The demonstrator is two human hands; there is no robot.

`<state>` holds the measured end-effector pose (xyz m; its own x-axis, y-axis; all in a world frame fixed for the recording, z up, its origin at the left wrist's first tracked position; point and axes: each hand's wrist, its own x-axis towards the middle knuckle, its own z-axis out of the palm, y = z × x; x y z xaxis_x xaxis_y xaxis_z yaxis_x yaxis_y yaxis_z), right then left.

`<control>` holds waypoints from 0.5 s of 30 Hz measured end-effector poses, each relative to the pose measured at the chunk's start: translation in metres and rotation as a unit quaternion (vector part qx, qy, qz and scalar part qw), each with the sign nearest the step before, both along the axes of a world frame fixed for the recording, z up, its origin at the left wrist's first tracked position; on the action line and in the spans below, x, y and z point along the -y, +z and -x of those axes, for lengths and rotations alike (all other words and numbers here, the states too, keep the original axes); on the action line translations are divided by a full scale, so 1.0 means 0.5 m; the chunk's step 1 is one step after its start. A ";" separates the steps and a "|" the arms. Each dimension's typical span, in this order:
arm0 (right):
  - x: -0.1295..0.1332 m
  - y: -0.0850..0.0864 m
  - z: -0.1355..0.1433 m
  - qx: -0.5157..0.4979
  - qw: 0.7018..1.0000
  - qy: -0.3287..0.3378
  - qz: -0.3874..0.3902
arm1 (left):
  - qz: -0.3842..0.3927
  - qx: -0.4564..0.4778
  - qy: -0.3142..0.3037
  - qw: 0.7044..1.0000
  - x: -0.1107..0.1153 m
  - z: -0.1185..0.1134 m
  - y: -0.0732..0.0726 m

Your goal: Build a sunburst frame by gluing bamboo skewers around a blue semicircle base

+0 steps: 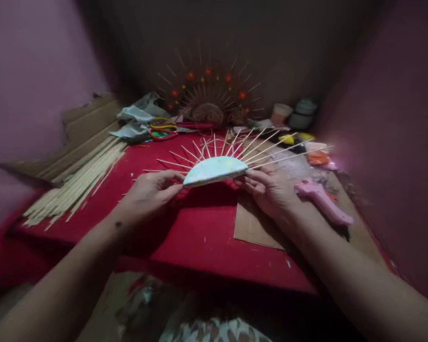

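Note:
Between my two hands, above the red-covered table [199,228], is a fan-shaped craft piece [216,170]. Its base is a pale blue-green half disc, with several thin wooden sticks spreading out from the curved edge. My left hand [151,190] pinches the left corner of the half disc between thumb and fingers. At the right corner, my right hand [266,187] grips the base, thumb on the near side and some fingers hidden beneath. The flat edge faces me, and the sticks point away and to both sides.
Loose sticks [78,183] lie at left beside torn cardboard [89,128]. Scissors [163,128] rest near the back. A finished-looking stick fan with orange flowers [209,114] stands behind. At right are a pink glue gun [324,202], a cardboard piece [257,223] and a lidded container [304,113].

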<state>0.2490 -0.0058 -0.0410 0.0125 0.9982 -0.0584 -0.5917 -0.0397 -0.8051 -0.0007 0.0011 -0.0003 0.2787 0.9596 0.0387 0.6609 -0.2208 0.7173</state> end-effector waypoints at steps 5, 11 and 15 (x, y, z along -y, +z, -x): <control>0.003 0.007 -0.001 0.004 1.000 -0.006 0.007 | 0.002 -0.015 0.002 1.000 -0.011 0.005 -0.005; 0.005 0.007 0.004 -0.001 1.000 -0.005 -0.012 | 0.012 -0.014 0.006 1.000 -0.011 0.005 -0.010; 0.007 0.005 0.013 0.021 0.999 -0.015 -0.023 | 0.000 -0.032 0.003 0.999 -0.012 0.002 -0.015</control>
